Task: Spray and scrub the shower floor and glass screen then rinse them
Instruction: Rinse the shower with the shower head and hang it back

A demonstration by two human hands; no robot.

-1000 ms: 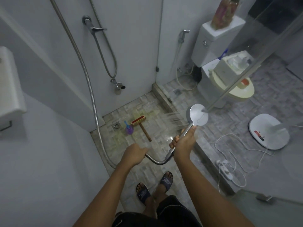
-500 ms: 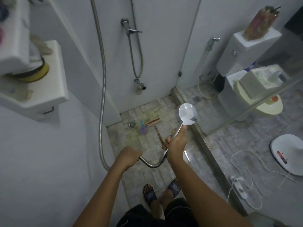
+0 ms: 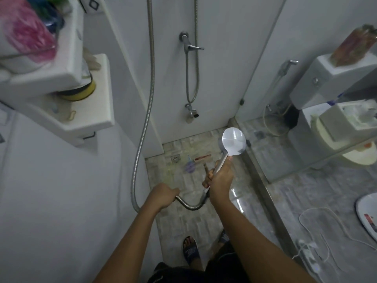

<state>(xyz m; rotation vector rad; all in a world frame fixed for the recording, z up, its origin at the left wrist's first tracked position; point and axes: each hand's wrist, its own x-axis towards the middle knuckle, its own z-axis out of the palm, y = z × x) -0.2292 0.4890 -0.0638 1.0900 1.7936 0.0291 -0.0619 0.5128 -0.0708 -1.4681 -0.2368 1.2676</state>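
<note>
My right hand (image 3: 221,177) grips the handle of a round chrome shower head (image 3: 233,144), held up over the tiled shower floor (image 3: 173,219), its back towards me. My left hand (image 3: 163,196) holds the metal hose (image 3: 188,205) just below the handle; the hose loops up the wall. A wooden scrub brush (image 3: 203,158) and a small purple bottle (image 3: 190,166) lie on the floor beside the drain (image 3: 175,158). The glass screen (image 3: 285,152) stands to the right of the shower head. No spray is visible.
A white shelf (image 3: 85,111) with a yellow-rimmed item juts out at upper left. A wall tap (image 3: 188,45) sits on the back wall. Beyond the glass are a toilet (image 3: 334,127), a white round base (image 3: 367,213), and a power strip with cables (image 3: 310,256). My sandalled feet (image 3: 190,251) stand on the tiles.
The view has tilted up and left, bringing the shelf into sight. The visible water spray from a second ago is gone. Both hands keep their hold on handle and hose.
</note>
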